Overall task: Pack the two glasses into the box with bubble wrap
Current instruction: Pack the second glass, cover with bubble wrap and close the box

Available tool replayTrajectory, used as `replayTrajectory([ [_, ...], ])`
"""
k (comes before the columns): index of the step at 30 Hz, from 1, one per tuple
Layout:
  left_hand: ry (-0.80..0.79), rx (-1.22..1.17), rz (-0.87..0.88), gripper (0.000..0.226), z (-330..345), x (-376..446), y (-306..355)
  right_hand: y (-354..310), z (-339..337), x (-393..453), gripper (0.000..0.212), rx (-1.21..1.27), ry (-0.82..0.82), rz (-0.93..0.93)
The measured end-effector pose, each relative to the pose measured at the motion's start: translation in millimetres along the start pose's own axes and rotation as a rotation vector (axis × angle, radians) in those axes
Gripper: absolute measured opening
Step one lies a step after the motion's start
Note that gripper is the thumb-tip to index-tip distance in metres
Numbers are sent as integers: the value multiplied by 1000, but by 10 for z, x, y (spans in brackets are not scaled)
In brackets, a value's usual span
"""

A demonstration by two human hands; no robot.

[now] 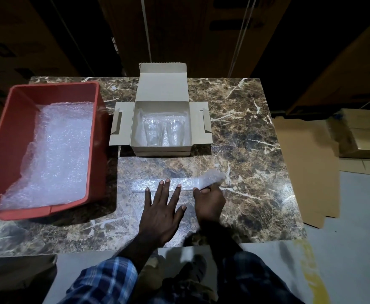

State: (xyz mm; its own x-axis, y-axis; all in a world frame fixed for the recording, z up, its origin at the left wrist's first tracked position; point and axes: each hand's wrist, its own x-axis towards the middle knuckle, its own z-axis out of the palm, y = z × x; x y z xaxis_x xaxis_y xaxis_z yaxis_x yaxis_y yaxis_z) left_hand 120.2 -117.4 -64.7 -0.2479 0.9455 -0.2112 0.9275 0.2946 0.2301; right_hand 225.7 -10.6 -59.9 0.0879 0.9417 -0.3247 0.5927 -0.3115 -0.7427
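An open cardboard box (198,126) stands at the table's middle back, lid and side flaps spread. Inside it two clear glasses (152,132) (175,132) lie side by side on bubble wrap. A sheet of bubble wrap (149,184) lies flat on the table in front of the box. My left hand (161,212) presses flat on that sheet with fingers spread. My right hand (209,201) pinches the sheet's right end (210,177), which is lifted and folded over.
A red plastic bin (13,119) filled with bubble wrap sheets stands at the left of the marble table (245,132). Flattened cardboard and stacked boxes (311,163) lie on the floor to the right. Dark shelving stands behind the table.
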Motion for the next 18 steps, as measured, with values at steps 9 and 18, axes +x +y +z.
replayTrajectory([
  [9, 16, -46, 38, 64, 1, 0, -46, -196, 172, -147, 65, 174, -1, 12],
  [18, 77, -593, -28, 59, -225, 29, -169, -151, 292, -237, 29, -147, 67, -529],
])
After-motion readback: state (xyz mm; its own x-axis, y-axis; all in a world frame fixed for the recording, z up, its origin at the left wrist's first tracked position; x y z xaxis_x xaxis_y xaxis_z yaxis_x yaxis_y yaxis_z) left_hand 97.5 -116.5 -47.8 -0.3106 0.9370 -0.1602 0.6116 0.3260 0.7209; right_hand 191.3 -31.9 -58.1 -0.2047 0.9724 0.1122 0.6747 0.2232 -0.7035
